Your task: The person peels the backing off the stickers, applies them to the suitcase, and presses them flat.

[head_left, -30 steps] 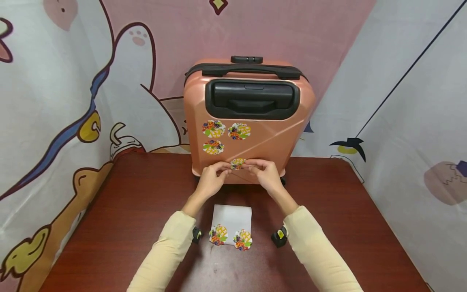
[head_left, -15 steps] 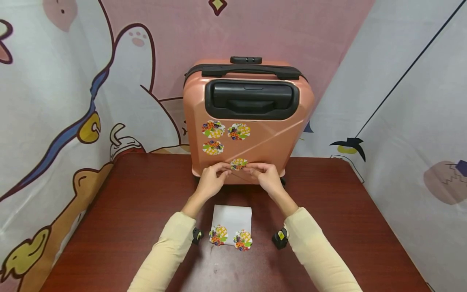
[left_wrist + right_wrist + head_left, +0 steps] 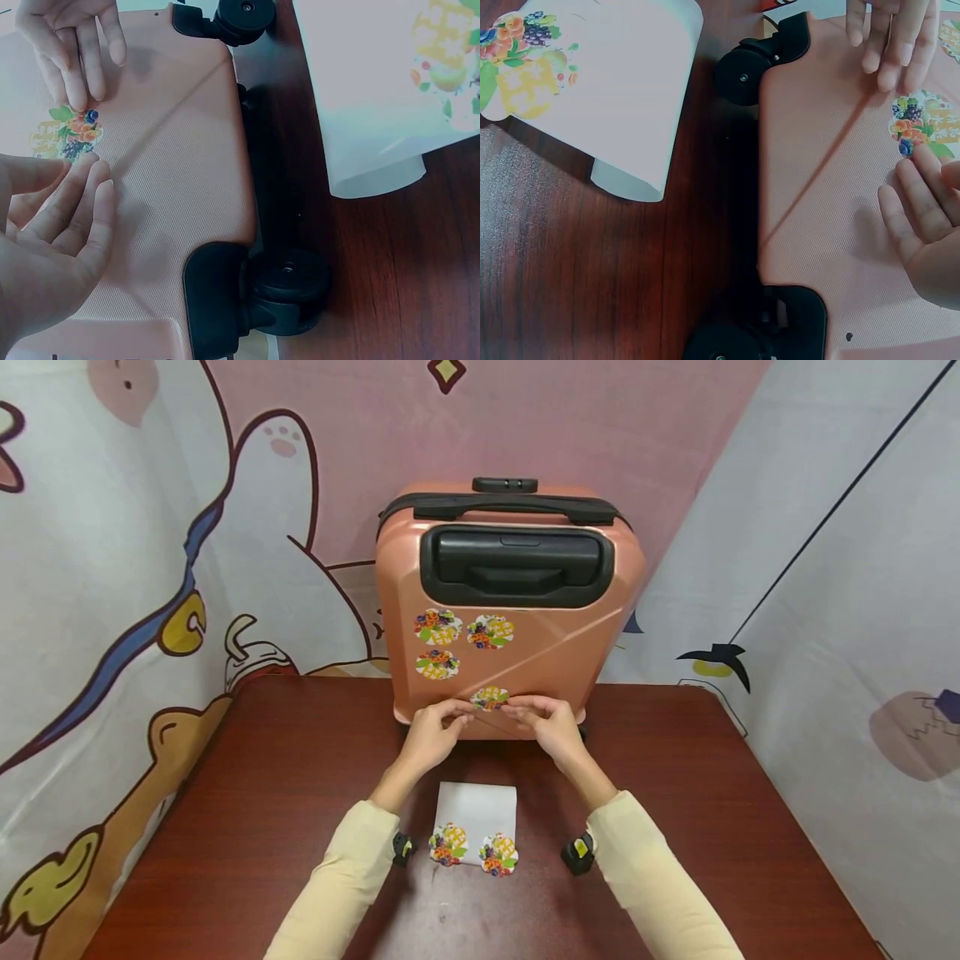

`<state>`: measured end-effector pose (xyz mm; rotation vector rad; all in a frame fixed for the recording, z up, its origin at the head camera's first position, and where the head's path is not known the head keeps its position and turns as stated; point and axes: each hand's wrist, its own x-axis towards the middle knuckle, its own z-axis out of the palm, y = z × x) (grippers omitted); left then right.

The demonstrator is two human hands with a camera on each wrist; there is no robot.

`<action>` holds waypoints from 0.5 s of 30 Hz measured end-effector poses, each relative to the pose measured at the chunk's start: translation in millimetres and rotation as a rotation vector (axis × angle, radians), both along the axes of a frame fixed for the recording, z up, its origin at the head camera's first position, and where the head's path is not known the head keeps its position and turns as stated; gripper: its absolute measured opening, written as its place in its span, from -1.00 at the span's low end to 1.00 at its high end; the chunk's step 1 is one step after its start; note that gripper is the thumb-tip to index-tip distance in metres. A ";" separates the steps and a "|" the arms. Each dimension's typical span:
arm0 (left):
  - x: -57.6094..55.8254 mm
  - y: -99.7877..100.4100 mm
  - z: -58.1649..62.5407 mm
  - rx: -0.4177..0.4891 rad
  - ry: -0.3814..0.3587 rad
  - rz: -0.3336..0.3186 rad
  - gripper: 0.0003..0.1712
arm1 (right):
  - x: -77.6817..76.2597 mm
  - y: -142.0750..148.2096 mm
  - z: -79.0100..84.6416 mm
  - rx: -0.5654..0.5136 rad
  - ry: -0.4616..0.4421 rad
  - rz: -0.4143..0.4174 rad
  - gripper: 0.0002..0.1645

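A round fruit-print sticker (image 3: 489, 698) is held between my two hands, in front of the lower part of a pink suitcase (image 3: 540, 652). My left hand (image 3: 430, 739) pinches its left edge between thumb and index finger, the other fingers extended. At the opposite edge my right hand (image 3: 557, 732) pinches it in the same way. Both wrist views show the sticker's printed face, with fingertips right at its rim and hand shadows on the suitcase shell. Three similar stickers, such as the upper-left sticker (image 3: 438, 627), lie flat on the shell above.
A white backing sheet (image 3: 480, 802) with two more stickers on its near edge lies on the brown table (image 3: 300, 793); the sheet curls in the wrist views. Black suitcase wheels (image 3: 285, 289) stick out at the bottom. A cartoon-print cloth (image 3: 337, 460) hangs behind.
The hands stay at the sticker's two edges with only tiny shifts. Slightly more of the sticker shows between the fingertips now. Suitcase and backing sheet have not moved.
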<state>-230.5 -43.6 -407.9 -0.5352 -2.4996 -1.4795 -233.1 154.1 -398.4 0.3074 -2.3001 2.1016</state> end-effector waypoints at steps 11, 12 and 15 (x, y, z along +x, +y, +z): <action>5.9 -8.8 -3.2 0.007 0.008 -0.022 -0.80 | 7.0 4.4 -2.6 0.079 -0.032 0.016 -0.74; 7.0 -10.2 -3.8 0.000 0.005 -0.022 -0.80 | 7.9 5.0 -3.8 0.087 -0.037 0.021 -0.73; 10.7 -14.7 -6.2 -0.020 -0.022 -0.021 -0.80 | 11.1 8.0 -8.6 0.121 -0.058 0.033 -0.72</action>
